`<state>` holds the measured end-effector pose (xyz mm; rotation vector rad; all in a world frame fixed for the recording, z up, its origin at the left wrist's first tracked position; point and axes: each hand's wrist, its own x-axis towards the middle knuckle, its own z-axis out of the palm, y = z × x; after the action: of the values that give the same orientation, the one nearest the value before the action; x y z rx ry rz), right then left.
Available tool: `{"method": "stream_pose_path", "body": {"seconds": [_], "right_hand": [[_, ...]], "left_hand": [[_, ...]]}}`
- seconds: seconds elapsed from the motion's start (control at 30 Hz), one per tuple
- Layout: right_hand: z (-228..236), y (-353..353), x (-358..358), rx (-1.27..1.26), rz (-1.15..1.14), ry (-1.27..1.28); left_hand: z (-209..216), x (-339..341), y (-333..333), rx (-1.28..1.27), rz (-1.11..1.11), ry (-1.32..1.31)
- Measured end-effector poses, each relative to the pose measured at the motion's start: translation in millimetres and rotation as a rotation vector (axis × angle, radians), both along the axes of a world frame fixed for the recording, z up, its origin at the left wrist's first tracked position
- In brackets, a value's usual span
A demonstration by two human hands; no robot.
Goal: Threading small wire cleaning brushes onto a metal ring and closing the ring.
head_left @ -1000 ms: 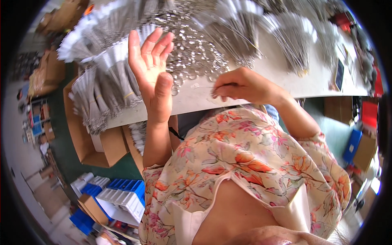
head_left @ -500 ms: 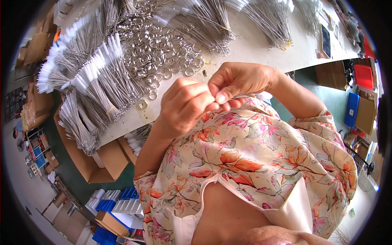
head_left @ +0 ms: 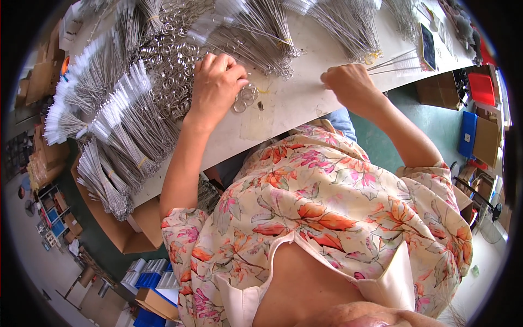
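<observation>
My left hand (head_left: 217, 87) is over the edge of a pile of shiny metal split rings (head_left: 173, 65), its fingers curled down and closed among them. The fingertips are hidden, so what they pinch cannot be made out. A few loose rings (head_left: 246, 98) lie just right of that hand. Farther right, my right hand (head_left: 351, 86) is closed just over the white table (head_left: 294, 103). Several thin wire brushes (head_left: 395, 64) stick out of it to the right, bristle ends outward. Their near ends are hidden in the fist.
Bundles of wire brushes (head_left: 117, 114) are heaped at the table's left side, with more bundles (head_left: 348, 32) along the back. A dark-screened phone (head_left: 428, 48) lies at the right. Below the table's left edge stands an open cardboard box (head_left: 144, 223).
My hands were together near my chest, fingers touching. They have parted: the left has moved up and left to the rings, the right outward over the table with the brushes.
</observation>
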<state>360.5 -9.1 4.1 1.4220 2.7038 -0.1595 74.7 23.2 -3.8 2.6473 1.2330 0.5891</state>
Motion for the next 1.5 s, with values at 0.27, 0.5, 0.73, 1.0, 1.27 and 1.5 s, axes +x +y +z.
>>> {"method": "stream_pose_path", "body": {"seconds": [0.27, 0.5, 0.73, 1.0, 1.27, 1.5], "right_hand": [[9.1, 15.7, -54.6, -0.369, -0.078, 0.616], [58.0, 27.7, -102.0, -0.726, -0.119, 1.130], [59.2, 34.5, -118.8, -0.801, -0.144, 1.127], [59.3, 28.7, -147.1, -0.768, -0.180, 1.275], [55.7, 4.3, -154.7, -0.509, -0.072, 1.527], [68.5, -2.1, -142.8, -0.709, -0.088, 1.478]], "left_hand": [[16.3, -20.3, -6.0, 0.052, 0.249, -0.325], [15.2, -49.5, -6.7, -0.252, 0.602, -0.550], [31.4, -47.1, -17.4, -0.631, 0.411, -1.327], [51.0, -17.5, -38.2, -0.188, 0.443, -1.020], [40.2, -17.9, -50.1, -0.837, 0.146, -1.866], [64.0, -23.2, -51.1, 0.339, 0.196, -0.597]]}}
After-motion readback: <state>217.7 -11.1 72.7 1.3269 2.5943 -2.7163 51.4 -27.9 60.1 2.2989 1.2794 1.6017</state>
